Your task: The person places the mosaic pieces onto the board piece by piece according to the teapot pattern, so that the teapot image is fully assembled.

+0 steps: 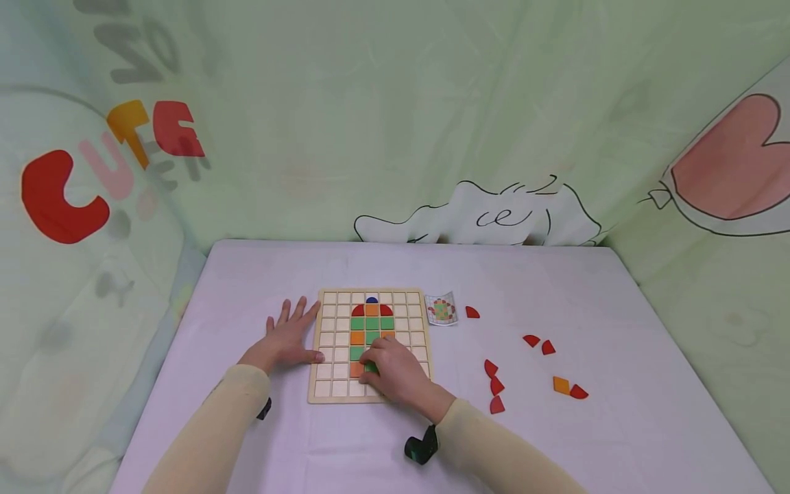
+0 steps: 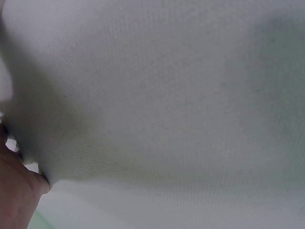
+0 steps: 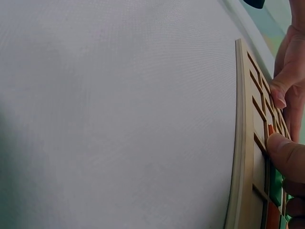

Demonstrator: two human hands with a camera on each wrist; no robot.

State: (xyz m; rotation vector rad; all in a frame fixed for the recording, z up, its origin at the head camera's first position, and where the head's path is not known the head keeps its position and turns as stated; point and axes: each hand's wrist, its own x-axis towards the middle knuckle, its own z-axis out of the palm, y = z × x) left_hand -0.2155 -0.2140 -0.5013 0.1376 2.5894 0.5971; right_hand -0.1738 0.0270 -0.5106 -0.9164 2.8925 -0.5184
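A square wooden grid board [image 1: 327,391] lies on the table, its middle cells filled with green, orange, red and blue pieces. My left hand [image 1: 290,342] is spread at the board's left edge, its thumb on the frame. Over the lower middle of the grid is my right hand [image 1: 395,370], fingers bent, thumb and fingertips at a green square tile [image 3: 275,183]. That tile sits among orange squares, partly hidden by the hand. Beside the board's upper right corner lies a small pattern card [image 1: 441,309].
Several red quarter-circle pieces [image 1: 496,385] lie scattered on the table [image 1: 345,453] to the right. An orange diamond piece [image 1: 561,385] touches or nearly touches one of them. Green curtains [image 1: 308,123] printed with letters and drawings stand behind the table.
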